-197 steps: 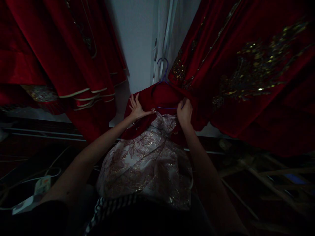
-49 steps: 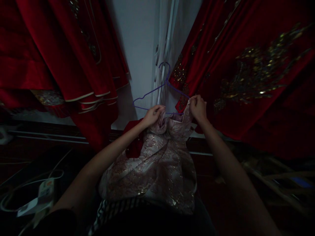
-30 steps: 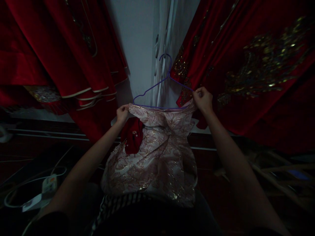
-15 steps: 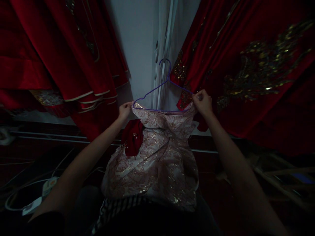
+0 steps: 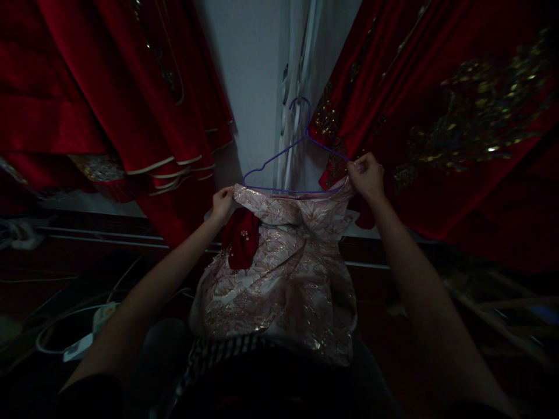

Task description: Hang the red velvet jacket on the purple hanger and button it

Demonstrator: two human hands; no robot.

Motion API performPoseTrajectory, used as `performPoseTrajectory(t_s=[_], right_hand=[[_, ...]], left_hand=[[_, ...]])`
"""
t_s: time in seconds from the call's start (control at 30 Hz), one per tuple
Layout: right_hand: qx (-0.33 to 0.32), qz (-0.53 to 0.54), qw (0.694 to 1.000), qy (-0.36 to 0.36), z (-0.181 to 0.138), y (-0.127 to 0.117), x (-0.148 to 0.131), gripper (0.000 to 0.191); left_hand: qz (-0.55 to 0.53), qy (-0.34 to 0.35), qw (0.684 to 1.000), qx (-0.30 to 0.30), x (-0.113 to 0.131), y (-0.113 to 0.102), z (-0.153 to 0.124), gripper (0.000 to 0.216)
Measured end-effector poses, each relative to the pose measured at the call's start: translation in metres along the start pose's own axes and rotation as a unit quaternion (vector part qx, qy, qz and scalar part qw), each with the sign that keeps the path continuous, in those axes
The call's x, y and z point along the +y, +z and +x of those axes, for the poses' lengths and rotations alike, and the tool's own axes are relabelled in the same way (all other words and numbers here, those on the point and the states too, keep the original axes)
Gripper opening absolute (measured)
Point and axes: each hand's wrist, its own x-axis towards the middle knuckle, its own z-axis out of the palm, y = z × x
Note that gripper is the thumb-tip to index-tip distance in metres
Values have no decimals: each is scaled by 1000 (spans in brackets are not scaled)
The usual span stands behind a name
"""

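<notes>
While held up before the white wall [image 5: 248, 87], spread along a purple hanger [image 5: 279, 154]: pink dress [image 5: 279, 273]. Fingers of left hand [image 5: 222, 202] clamped on its left top corner, fingers of right hand [image 5: 367, 174] on right corner and hanger end. Just below left hand, red cloth [image 5: 240, 238].

Dark red velvet garments with cream piping [image 5: 131, 105] hang in the upper left. A red velvet robe with gold sequin embroidery [image 5: 458, 116] fills the upper right. Between them are a white wall [image 5: 253, 87] and white hanging straps [image 5: 301, 52]. A white power strip with cables [image 5: 79, 349] lies at lower left.
</notes>
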Motion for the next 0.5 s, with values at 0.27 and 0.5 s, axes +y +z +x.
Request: performPoseTrajectory(t_s=[0.27, 0.5], right_hand=[[-15, 0, 1000, 3, 3, -2, 2, 23], [-26, 21, 999, 13, 4, -3, 1, 26]], left_hand=[[-13, -9, 1000, -3, 0, 1, 2, 24], [49, 45, 998, -11, 4, 11, 21, 24]])
